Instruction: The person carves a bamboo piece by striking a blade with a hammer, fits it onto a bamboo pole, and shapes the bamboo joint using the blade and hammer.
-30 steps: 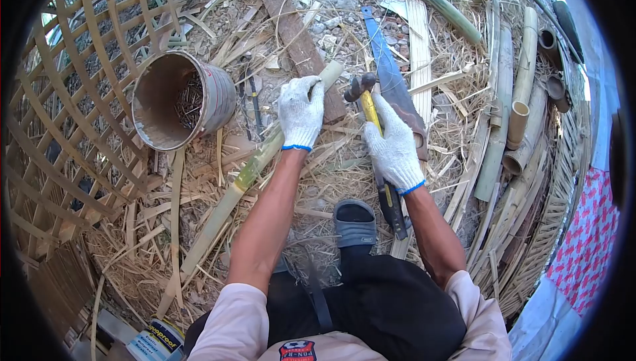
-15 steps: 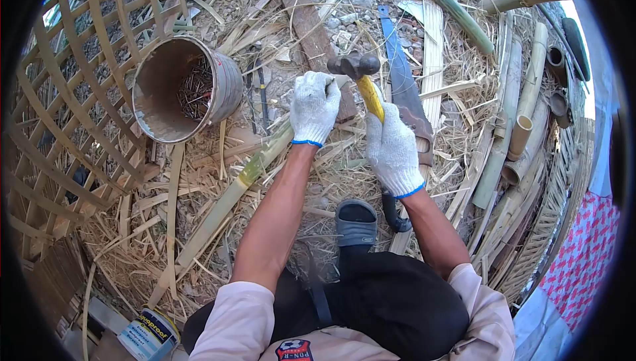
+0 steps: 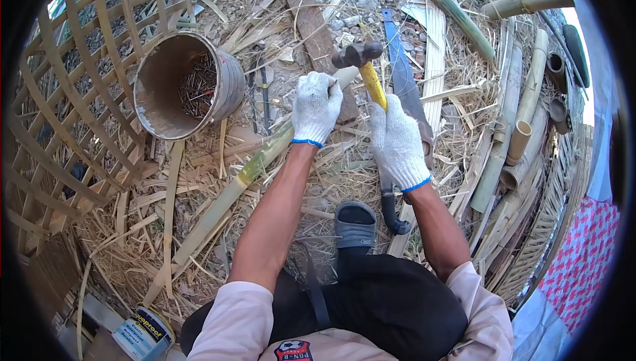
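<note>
The left hand (image 3: 317,109) is curled closed over the bamboo pole (image 3: 222,203), near its far end, seemingly to steady it; whether the fingers also pinch something small cannot be told. That end lies over the wooden plank (image 3: 305,16), which probably gives it firm backing. The right hand (image 3: 401,141) is wrapped shut around the yellow handle of the hammer (image 3: 375,87), leaving the head raised just beside the left hand, likely for control at close range. The bucket (image 3: 232,86) of nails (image 3: 197,86) stands to the left, apparently for easy reach.

The ground (image 3: 278,205) is stony and strewn with bamboo shavings. A blue-bladed saw (image 3: 399,59) lies beyond the right hand, a woven lattice (image 3: 103,20) fills the left side, and bamboo lengths (image 3: 519,139) lie at the right.
</note>
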{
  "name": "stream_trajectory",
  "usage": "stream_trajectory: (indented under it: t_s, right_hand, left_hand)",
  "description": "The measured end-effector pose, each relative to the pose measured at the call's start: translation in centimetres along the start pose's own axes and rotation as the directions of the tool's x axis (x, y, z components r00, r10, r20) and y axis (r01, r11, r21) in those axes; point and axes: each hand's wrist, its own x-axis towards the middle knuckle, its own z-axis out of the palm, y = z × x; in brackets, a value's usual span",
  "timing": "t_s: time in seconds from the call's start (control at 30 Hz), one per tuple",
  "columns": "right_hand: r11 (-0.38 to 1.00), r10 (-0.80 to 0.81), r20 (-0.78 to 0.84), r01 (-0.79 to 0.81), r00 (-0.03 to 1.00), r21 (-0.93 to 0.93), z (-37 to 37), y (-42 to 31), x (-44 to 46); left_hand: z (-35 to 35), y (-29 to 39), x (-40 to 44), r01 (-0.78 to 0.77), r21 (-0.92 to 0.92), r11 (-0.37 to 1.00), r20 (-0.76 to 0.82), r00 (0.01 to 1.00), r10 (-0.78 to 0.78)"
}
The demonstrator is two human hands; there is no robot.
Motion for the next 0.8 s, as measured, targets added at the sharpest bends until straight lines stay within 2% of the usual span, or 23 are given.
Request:
stream_trajectory:
  t_s: [0.07,0.13,0.17,0.27,0.3,0.4,0.47,0.6,0.67,0.7,0.8]
  right_hand:
    - [1.0,0.009,-0.015,-0.009,1.0,0.028,0.4,0.3,-0.2]
    - [0.995,0.052,0.061,-0.046,0.997,-0.09,0.7,0.8,0.5]
    - [0.992,0.02,0.056,-0.013,0.998,-0.129,0.3,0.9,0.5]
    - [0.996,0.004,0.007,-0.003,1.0,-0.094,0.0,0.4,-0.2]
    - [0.998,-0.066,-0.065,0.065,0.996,-0.018,0.4,0.6,-0.6]
    - [0.997,-0.021,0.012,0.022,1.0,-0.069,1.5,1.6,0.0]
    - [0.995,-0.071,-0.02,0.069,0.997,-0.065,1.2,1.9,0.7]
    - [0.999,-0.015,-0.055,0.013,0.998,-0.042,0.6,0.8,-0.1]
    - [0.987,-0.007,0.044,0.014,0.999,-0.163,0.6,1.1,0.7]
    - [0.986,-0.016,0.046,0.023,0.999,-0.168,0.2,0.9,0.7]
    - [0.996,-0.054,-0.056,0.05,0.997,-0.07,0.8,0.8,0.3]
  left_hand:
    - [-0.2,0.0,-0.6,0.014,-0.003,1.0,0.017,1.0,-0.014]
    - [-0.1,0.0,-0.2,0.054,0.062,0.997,0.05,0.997,-0.057]
    - [-0.1,0.1,0.0,0.032,0.025,0.999,0.035,0.999,-0.033]
    - [0.0,-0.1,-0.1,0.019,-0.035,0.999,-0.001,1.0,-0.019]
    - [0.2,-0.4,-0.2,-0.023,0.019,1.0,-0.003,1.0,0.023]
    - [0.1,-0.2,-0.1,0.01,0.059,0.998,0.028,1.0,-0.012]
    - [-0.1,0.2,0.4,0.01,0.0,1.0,-0.001,1.0,-0.01]
    - [-0.1,-0.3,-0.8,-0.007,0.003,1.0,0.005,1.0,0.007]
    - [-0.3,-0.1,-0.2,0.021,0.062,0.998,0.044,0.999,-0.024]
    - [-0.3,0.0,0.0,0.021,-0.019,1.0,0.022,1.0,-0.02]
    - [0.0,-0.3,-0.1,-0.025,-0.006,1.0,-0.007,1.0,0.025]
